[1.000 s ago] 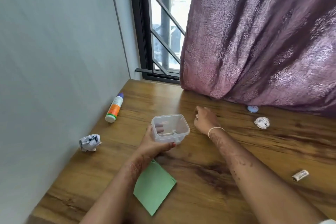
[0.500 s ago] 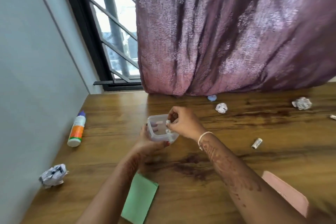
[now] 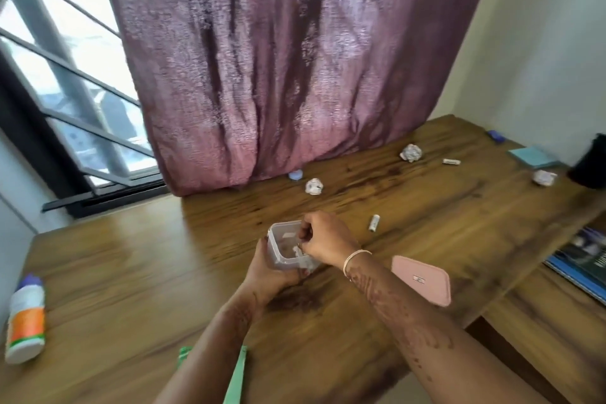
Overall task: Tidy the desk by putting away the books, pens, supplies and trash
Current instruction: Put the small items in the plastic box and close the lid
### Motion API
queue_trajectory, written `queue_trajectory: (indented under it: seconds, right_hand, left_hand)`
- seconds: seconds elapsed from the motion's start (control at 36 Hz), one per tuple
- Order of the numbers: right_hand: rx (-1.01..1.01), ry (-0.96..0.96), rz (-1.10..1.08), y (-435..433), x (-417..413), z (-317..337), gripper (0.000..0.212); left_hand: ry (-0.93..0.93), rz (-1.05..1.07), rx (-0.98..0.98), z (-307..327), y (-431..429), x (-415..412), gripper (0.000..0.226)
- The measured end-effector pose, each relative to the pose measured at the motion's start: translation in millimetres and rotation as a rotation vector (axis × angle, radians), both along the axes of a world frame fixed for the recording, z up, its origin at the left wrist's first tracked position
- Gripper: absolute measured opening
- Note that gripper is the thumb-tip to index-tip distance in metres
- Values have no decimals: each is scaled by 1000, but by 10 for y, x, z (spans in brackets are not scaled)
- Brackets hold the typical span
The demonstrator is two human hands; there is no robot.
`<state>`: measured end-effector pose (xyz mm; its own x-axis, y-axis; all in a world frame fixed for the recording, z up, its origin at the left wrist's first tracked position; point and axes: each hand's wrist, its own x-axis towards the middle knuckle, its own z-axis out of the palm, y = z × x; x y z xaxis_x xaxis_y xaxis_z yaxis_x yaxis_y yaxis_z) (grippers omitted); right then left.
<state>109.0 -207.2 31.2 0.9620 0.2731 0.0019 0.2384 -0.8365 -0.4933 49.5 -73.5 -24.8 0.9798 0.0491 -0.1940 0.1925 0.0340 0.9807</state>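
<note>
Desk (image 3: 131,272) tidying centres on the clear container (image 3: 282,239). Far to its left lies a glue bottle (image 3: 24,318); nearer on that side, a green paper (image 3: 236,380) shows under the forearm. The left hand (image 3: 269,275) cups the container, fingers wrapped round its wall. The right hand (image 3: 324,239), a second ago picking at the wood just right of the container, now curls its fingertips over the mouth; blur hides whether its small piece has dropped. Right of the container wait a pink lid (image 3: 421,279), a small roll (image 3: 373,223) and paper balls (image 3: 314,186), so much sorting remains.
</note>
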Motion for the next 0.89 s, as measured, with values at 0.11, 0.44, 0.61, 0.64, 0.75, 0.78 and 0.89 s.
queue_trajectory:
  seconds: [0.11, 0.44, 0.61, 0.64, 0.75, 0.78, 0.89]
  right_hand:
    - [170, -28, -153, -259, -56, 12, 9]
    - [103, -8, -371, -1058, 486, -276, 24]
    - [-171, 34, -255, -1204, 728, -539, 30]
    - [-186, 24, -238, -1226, 732, -562, 28]
    - [-181, -24, -209, -1316, 756, -620, 25]
    - [-164, -21, -212, -1331, 773, -617, 26]
    - [28, -6, -187, -1348, 821, -534, 28]
  left_hand:
    - [25, -47, -38, 8, -202, -5, 102]
    - [43, -18, -79, -99, -456, 85, 91]
    - [43, 39, -30, -137, -531, 145, 101]
    - [38, 50, -14, -145, -538, 149, 104]
    - [18, 73, 10, -133, -582, 160, 106]
    - [19, 77, 17, -133, -591, 165, 107]
    - [30, 109, 38, -161, -620, 183, 101]
